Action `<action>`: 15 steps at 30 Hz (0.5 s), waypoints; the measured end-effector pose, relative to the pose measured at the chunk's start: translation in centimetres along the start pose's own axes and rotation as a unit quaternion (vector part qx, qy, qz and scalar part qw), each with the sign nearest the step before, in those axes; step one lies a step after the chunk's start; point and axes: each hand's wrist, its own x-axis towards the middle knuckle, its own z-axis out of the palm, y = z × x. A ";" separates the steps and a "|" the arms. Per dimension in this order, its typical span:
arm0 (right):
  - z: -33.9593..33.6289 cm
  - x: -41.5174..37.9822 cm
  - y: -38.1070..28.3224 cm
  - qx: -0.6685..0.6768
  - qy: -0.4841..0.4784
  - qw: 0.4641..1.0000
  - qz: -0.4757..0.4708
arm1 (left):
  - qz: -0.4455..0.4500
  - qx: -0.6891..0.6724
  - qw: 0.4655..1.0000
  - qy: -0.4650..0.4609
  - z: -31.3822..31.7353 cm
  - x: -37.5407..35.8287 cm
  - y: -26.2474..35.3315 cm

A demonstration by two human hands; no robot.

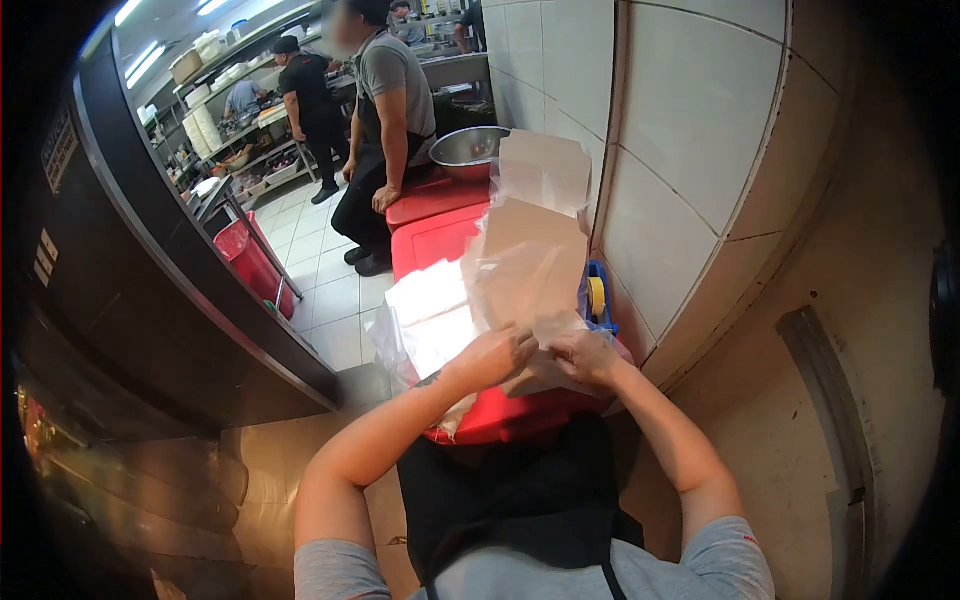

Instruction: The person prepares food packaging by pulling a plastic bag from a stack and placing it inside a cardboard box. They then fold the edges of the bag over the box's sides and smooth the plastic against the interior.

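Observation:
My left hand (497, 355) is closed, with its fingers pinched at the near end of a clear plastic bag (490, 280). Close beside it, my right hand (587, 357) pinches the same end of the bag. Brown flat cardboard (535, 235) shows through and above the plastic, stretching away from my hands. To the left of the bag lies a bright white stack (430, 305), partly wrapped in plastic. All of this rests on a red lid (500, 418). My fingertips partly hide the plastic they grip.
Behind the bag is another wrapped brown stack (545, 165), beside a metal bowl (470, 148). A yellow tape roll (597, 297) sits in a blue holder by the tiled wall (690, 100). One person (390, 100) leans on the red container; others work farther back.

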 end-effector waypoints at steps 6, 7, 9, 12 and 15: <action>-1.5 1.2 -0.7 -0.038 0.102 0.993 -0.047 | 0.057 0.097 0.985 0.131 -2.0 -2.9 3.1; -1.8 1.3 -1.3 -0.042 0.118 0.991 -0.034 | 0.052 0.078 0.992 0.083 -1.4 -3.3 3.4; -2.6 1.8 -2.7 -0.044 0.138 0.989 -0.029 | 0.041 0.041 0.998 -0.012 0.3 -4.0 3.3; -3.7 2.2 -5.1 -0.063 0.165 0.984 -0.036 | -0.034 -0.220 0.975 0.026 -0.3 -4.3 3.3; -4.4 1.3 -8.8 -0.060 0.204 0.975 -0.062 | -0.135 -0.533 0.835 0.001 -0.7 -4.0 3.2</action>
